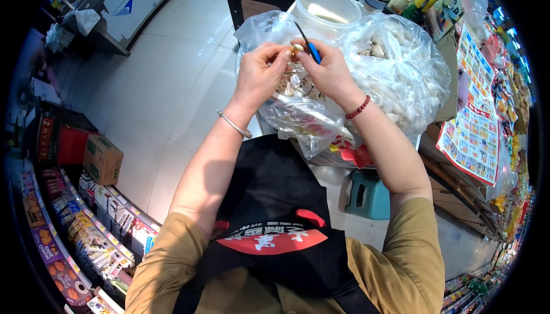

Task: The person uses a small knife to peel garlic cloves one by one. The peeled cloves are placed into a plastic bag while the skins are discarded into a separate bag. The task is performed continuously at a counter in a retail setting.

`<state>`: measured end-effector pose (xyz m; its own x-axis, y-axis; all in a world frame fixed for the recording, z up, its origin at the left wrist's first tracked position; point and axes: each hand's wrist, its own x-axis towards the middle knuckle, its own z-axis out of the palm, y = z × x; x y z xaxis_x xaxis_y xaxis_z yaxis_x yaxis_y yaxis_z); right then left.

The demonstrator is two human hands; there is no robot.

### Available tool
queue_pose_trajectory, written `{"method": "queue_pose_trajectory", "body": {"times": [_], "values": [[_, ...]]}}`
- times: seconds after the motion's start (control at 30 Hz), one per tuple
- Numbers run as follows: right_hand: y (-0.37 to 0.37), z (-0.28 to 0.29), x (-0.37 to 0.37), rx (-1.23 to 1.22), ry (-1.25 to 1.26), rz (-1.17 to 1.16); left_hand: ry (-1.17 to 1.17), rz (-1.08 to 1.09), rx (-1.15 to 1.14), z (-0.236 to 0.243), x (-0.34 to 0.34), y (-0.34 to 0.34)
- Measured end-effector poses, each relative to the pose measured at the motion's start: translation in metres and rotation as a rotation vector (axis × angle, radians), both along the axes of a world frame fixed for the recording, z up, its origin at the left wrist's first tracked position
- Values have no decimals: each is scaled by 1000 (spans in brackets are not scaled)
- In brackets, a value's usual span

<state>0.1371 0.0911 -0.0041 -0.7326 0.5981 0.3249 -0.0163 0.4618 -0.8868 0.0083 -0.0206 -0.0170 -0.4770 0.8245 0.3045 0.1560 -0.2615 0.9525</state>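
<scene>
Apparently midway: the left hand and right hand pinch a garlic clove at upper centre, the right also holding a knife; skins lie below, while bagged garlic, upper right, seems undone.

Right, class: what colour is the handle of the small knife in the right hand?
The knife handle is mainly blue; it shows in the head view.
</scene>
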Motion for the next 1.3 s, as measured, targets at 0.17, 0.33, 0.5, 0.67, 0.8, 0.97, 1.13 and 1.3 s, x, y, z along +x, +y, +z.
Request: {"method": "queue_pose_trajectory", "body": {"times": [0.17,0.33,0.5,0.67,0.8,0.97,1.13,1.3], "values": [[-3,3,3,109,-79,-42,0,-53,-127,-1,-7,-3],[-4,9,8,213,-148,-36,-62,-114,-114,2,-9,-2],[-6,11,10,201,-150,-6,-59,-157,-79,0,-13,-1],[-5,5,11,234,-145,-7,-29,-139,-86,1,-13,-2],[-8,8,9,172,-102,-9,-81,-85,-72,4,-7,-2],[-4,1,4,155,-47,-23,-112,-51,-64,1,-4,0],[-8,10,6,56,-121,-42,-29,-6,-101,-3,-4,1],[-3,6,5,10,-32,-92,76,87,-107,3,0,1]]}}
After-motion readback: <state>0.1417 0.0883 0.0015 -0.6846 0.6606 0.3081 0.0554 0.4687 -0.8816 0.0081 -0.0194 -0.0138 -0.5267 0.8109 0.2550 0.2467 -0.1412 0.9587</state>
